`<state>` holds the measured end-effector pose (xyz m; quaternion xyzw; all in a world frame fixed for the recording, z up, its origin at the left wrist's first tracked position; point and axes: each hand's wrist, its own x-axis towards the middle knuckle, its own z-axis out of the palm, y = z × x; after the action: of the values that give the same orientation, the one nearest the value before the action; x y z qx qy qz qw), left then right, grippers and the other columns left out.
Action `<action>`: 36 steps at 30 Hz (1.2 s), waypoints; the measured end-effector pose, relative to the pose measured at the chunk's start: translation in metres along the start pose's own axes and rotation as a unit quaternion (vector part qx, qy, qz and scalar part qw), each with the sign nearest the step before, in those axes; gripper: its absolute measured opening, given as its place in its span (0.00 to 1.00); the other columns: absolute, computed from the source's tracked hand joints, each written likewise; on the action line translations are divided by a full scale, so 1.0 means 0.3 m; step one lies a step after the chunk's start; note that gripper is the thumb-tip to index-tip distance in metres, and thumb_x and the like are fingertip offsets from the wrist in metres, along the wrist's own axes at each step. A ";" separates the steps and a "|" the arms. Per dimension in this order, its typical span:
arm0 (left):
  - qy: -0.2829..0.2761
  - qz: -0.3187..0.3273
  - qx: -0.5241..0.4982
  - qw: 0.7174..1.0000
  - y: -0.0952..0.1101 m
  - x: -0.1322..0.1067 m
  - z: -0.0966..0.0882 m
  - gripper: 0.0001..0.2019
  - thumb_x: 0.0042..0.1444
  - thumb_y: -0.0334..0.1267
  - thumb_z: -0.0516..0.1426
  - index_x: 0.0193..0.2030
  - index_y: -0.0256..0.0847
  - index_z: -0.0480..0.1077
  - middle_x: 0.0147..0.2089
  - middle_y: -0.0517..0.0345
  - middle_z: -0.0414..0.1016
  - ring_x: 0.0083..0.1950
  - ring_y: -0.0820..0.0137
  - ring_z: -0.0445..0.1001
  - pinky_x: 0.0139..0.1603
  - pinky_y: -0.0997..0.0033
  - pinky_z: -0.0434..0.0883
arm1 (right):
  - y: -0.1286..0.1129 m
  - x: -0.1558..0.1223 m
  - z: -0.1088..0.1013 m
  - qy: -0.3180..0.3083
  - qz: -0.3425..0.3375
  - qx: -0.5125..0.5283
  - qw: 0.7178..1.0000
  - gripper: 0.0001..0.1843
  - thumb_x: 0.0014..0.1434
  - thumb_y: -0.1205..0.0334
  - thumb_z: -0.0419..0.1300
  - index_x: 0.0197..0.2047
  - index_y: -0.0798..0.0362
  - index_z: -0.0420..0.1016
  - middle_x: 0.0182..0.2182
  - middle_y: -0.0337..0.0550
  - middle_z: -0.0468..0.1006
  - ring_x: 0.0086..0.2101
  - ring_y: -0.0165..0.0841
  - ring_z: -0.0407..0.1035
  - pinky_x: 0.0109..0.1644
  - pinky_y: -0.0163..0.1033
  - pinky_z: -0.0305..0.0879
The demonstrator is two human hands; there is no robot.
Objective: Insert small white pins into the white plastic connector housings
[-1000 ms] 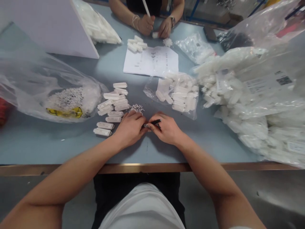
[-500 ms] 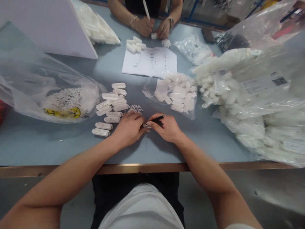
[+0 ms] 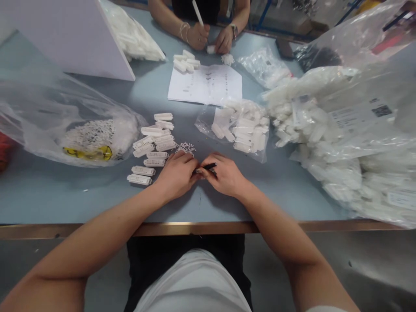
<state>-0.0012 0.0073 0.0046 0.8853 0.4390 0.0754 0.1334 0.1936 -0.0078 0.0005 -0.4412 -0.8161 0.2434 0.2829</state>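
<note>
My left hand (image 3: 180,172) is closed, its fingertips meeting those of my right hand. A small bit of a white plastic piece (image 3: 198,171) shows between the two hands; my fingers hide the rest. My right hand (image 3: 225,174) is closed around a slim black pen-like tool (image 3: 209,166), whose tip is hidden near the white piece. Just beyond my left hand lies a pile of tiny white pegs (image 3: 186,148). To its left are several white slotted plastic housings (image 3: 141,170), some in pairs and some stacked.
A clear bag of white parts (image 3: 248,134) lies beyond my right hand. Another bag of tiny pieces (image 3: 91,138) is at the left. Large filled bags (image 3: 351,169) crowd the right. Across the table, another person's hands (image 3: 199,37) work beside a printed sheet (image 3: 208,86).
The fingers of my right hand have drawn in toward my left hand and the black tool has shifted slightly left. Less of the white piece shows between the hands.
</note>
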 end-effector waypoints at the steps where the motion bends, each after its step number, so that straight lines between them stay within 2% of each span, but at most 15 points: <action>1: 0.004 0.001 -0.001 1.000 0.000 -0.001 0.000 0.11 0.64 0.44 0.59 0.37 0.38 0.76 0.41 0.46 0.78 0.51 0.51 0.73 0.52 0.51 0.72 | 0.003 0.000 -0.005 -0.004 0.011 0.016 1.000 0.11 0.69 0.56 0.57 0.39 0.51 0.76 0.35 0.46 0.82 0.41 0.38 0.75 0.47 0.42 0.69; 5: 0.027 0.013 -0.013 0.999 -0.004 -0.005 0.001 0.12 0.62 0.46 0.62 0.40 0.39 0.77 0.42 0.47 0.78 0.51 0.52 0.73 0.54 0.51 0.71 | 0.022 -0.004 -0.047 0.036 0.120 0.091 0.988 0.14 0.67 0.50 0.60 0.38 0.51 0.79 0.34 0.42 0.82 0.33 0.33 0.75 0.39 0.38 0.68; 8: 0.037 0.020 -0.019 0.999 -0.007 -0.009 0.000 0.12 0.62 0.47 0.62 0.41 0.39 0.78 0.43 0.47 0.78 0.50 0.53 0.72 0.55 0.51 0.71 | 0.031 -0.011 -0.073 0.071 0.167 0.093 0.979 0.13 0.65 0.51 0.61 0.37 0.51 0.79 0.32 0.42 0.82 0.30 0.32 0.73 0.36 0.37 0.67; 11: 0.041 0.018 -0.020 0.999 -0.009 -0.011 -0.001 0.11 0.61 0.46 0.63 0.40 0.39 0.78 0.43 0.47 0.77 0.51 0.53 0.72 0.55 0.51 0.70 | 0.029 -0.015 -0.074 0.057 0.153 0.074 0.984 0.12 0.64 0.52 0.61 0.37 0.51 0.80 0.33 0.43 0.83 0.31 0.33 0.74 0.37 0.38 0.68; 17: 0.028 0.010 -0.018 0.999 -0.007 -0.010 -0.004 0.12 0.62 0.47 0.62 0.41 0.39 0.78 0.43 0.45 0.78 0.51 0.52 0.72 0.54 0.50 0.70 | 0.022 -0.015 -0.058 0.024 0.112 0.037 0.993 0.12 0.66 0.53 0.60 0.39 0.51 0.81 0.37 0.45 0.84 0.38 0.37 0.78 0.45 0.39 0.70; 30: 0.027 0.013 -0.010 0.999 -0.009 -0.008 -0.001 0.12 0.62 0.47 0.62 0.41 0.39 0.77 0.42 0.46 0.77 0.51 0.52 0.73 0.53 0.51 0.71 | 0.018 -0.013 -0.054 0.000 0.071 -0.002 0.997 0.11 0.69 0.56 0.56 0.41 0.51 0.78 0.37 0.45 0.83 0.40 0.37 0.77 0.46 0.40 0.70; 36: 0.027 0.012 -0.005 1.000 -0.005 -0.009 -0.001 0.11 0.63 0.46 0.61 0.40 0.39 0.76 0.42 0.46 0.77 0.51 0.52 0.72 0.53 0.51 0.70 | 0.008 -0.007 -0.036 -0.019 0.043 -0.041 0.998 0.10 0.69 0.57 0.54 0.41 0.51 0.75 0.37 0.48 0.82 0.42 0.40 0.76 0.47 0.43 0.69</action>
<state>-0.0039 0.0061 0.0044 0.8875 0.4313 0.1036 0.1252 0.2033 -0.0069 0.0062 -0.4827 -0.8106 0.2305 0.2384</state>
